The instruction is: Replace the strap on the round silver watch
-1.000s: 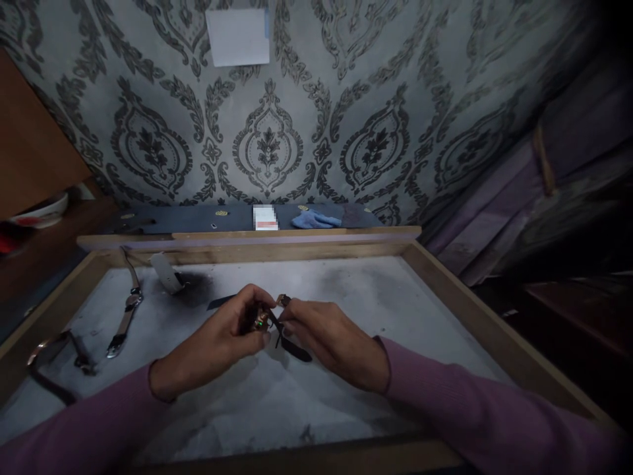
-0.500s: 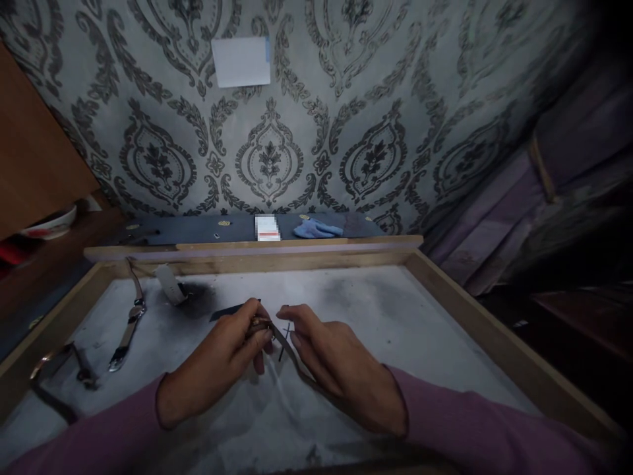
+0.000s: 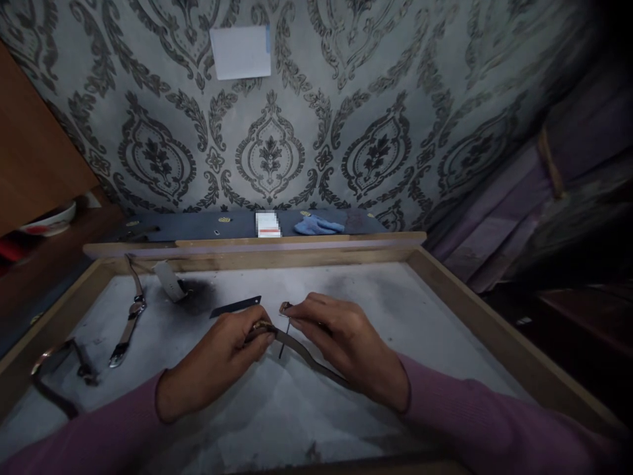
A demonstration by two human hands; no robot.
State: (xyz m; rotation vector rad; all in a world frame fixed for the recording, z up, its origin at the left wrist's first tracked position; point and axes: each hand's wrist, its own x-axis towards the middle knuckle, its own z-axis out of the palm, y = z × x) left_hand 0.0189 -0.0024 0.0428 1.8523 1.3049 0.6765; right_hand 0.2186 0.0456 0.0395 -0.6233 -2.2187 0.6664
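My left hand [image 3: 225, 359] is closed, thumb and fingers pinching a brown watch strap [image 3: 309, 356] near a small brassy part at its end. The strap curves away to the right and passes beneath my right hand [image 3: 353, 349]. Between the thumb and forefinger of that hand is a small shiny metal piece [image 3: 285, 308], too small to name surely. Below it lies a thin dark rod [image 3: 283, 343] on the white surface. A dark flat blade [image 3: 236, 306] with a hole at one end rests just beyond my left hand.
A wooden-rimmed tray [image 3: 297, 257] surrounds the work. At its left are a wristwatch [image 3: 133, 320], a pale upright strap piece [image 3: 169, 280] and a curved brown strap [image 3: 52, 389]. Behind the rim lie a blue cloth [image 3: 319, 225] and a small white box [image 3: 268, 224].
My right hand has risen slightly, and the small metal piece now shows at its fingertips. The left fingers have closed further round the strap. More of the dark blade is visible.
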